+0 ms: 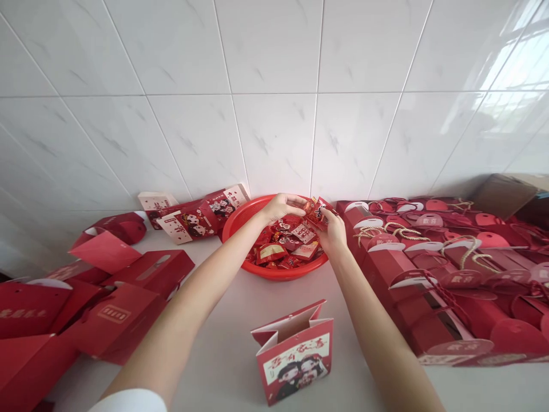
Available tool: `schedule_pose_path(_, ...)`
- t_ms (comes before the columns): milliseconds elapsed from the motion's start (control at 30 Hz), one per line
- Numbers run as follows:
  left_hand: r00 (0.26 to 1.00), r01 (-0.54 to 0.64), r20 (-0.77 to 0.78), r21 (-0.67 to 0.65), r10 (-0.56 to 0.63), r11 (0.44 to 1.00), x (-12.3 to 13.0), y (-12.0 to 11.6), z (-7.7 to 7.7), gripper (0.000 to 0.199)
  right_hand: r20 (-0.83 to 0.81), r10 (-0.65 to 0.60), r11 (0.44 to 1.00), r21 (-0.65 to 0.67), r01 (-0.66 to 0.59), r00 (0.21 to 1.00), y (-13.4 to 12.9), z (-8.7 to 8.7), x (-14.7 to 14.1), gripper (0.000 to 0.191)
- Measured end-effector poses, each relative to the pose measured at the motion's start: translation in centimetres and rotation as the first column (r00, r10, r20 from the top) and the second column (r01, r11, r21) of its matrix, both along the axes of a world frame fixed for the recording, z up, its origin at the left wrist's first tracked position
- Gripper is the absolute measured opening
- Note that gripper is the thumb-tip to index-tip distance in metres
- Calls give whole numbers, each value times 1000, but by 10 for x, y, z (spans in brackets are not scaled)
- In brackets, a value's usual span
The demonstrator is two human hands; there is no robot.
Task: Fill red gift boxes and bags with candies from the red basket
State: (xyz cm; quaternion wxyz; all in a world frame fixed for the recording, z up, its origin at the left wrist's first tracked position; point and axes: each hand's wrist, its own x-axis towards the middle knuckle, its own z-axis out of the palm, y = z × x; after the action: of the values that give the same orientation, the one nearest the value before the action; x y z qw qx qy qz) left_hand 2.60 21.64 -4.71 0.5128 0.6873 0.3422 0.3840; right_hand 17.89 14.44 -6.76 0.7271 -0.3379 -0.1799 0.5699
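Observation:
A red plastic basket [283, 276] holds several small wrapped candy packets [272, 252], mostly red. Above its right side, my right hand [333, 229] grips a few red candy packets [315, 210] between thumb and fingers. My left hand [283, 207] reaches over the basket from the left, its thumb and fingertips closing on the left edge of the same packets. Nearer to me, between my forearms, a red gift box [295, 355] stands upright with its top open and a cartoon couple printed on the front. The inside bottom of that box is hidden.
Unclosed red boxes [124, 315] crowd the left side. More printed boxes [197, 220] lean by the tiled wall [274, 137]. Rows of closed red boxes [450, 286] with cord handles fill the right, with a brown carton [508, 191] behind them.

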Motion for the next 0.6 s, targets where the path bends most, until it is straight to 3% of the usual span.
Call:
schedule_pose_path(100, 1000, 27, 4, -14, -27, 1000, 7, -6, 2, 26, -4, -18, 1000, 4, 18, 1000, 1, 0, 1, 11)
schedule_pose_path(200, 999, -41, 35, -29, 42, 999, 10, -9, -1, 22, -22, -67, 998, -21, 66, 998, 0, 1, 1, 11)
schedule_pose_path(267, 996, -76, -44, -36, 74, 997, 11, -10, -5, 19, -43, -92, 995, -37, 90, 995, 0, 2, 0, 11)
schedule_pose_path(367, 967, 22, -249, -144, -58, 989, 13, -12, -13, 11, -51, -104, 994, -51, 101, 993, 3, 0, -1, 13)
schedule_pose_path(433, 940, 114, -297, -194, -169, 974, 14, -11, -19, 9, -33, -91, 995, -39, 90, 995, 7, -3, 0, 16)
schedule_pose_path(533, 915, 120, -374, -98, -148, 988, 15, -7, -28, 13, -14, -53, 999, 5, 53, 998, 12, -10, 3, 19)
schedule_pose_path(600, 859, 131, -500, 1, -113, 991, 16, -6, -35, 17, -22, -40, 999, 16, 41, 999, 15, -13, 5, 21)
